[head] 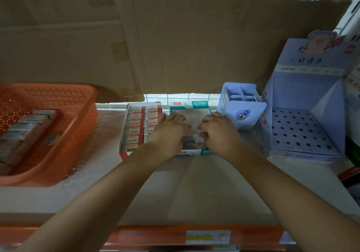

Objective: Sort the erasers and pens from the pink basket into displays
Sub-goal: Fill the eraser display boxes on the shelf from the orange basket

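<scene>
Both hands reach into the teal-and-white display box [190, 105] in the middle of the shelf [204, 189]. The left hand [169, 130] lies over the box's left side with its fingers stretched forward and fairly flat. The right hand [219, 130] is over the right side with its fingers bent inward. Between the two hands, at the near end of the box, lie a few wrapped erasers [192, 144]; the right fingertips are touching or just beside them, but whether they grip one cannot be told. Touching the left side of this box is a red-and-white box [136, 127] filled with rows of erasers marked 2B. Well to the left sits the pink basket [85, 99] with a stack of sleeved erasers [25, 129] lying in it. Right of the hands are a small blue pen holder [241, 115] and a taller blue display [300, 132] with a floor of round holes. Brown cardboard [194, 47] hangs behind everything.
</scene>
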